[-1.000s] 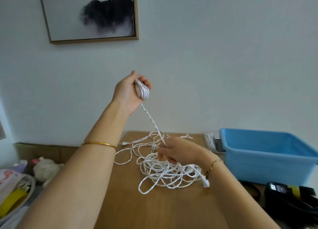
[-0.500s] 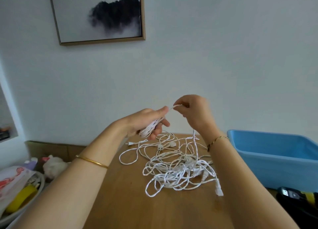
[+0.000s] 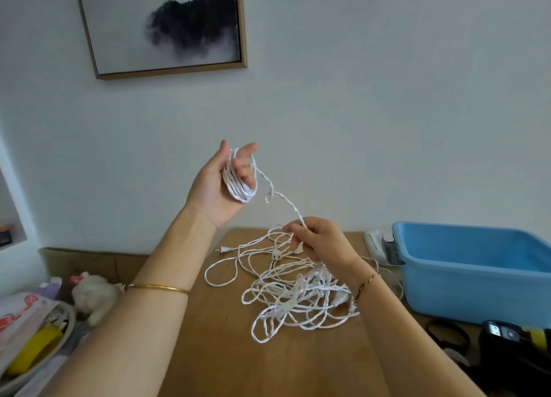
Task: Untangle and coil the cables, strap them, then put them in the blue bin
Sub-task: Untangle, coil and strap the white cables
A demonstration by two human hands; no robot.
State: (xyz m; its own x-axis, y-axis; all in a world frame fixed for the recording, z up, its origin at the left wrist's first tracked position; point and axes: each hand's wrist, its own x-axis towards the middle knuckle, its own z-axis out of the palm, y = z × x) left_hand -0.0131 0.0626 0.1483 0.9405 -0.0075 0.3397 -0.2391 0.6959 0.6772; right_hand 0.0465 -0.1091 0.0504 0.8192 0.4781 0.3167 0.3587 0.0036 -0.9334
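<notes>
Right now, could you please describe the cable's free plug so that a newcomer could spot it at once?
Start at the wooden table, where a white cable tangle lies left of the blue bin. Just off the tangle's back left edge lies a two-prong plug. Unlike the other connectors, it lies alone on bare wood, prongs pointing left.

We hold coil [image 3: 241,186] in left hand [image 3: 213,188]; right hand [image 3: 326,244] pinches cable [image 3: 290,206] above tangle [image 3: 298,293] on table [image 3: 283,364]; bin [image 3: 477,280] at right.
</notes>
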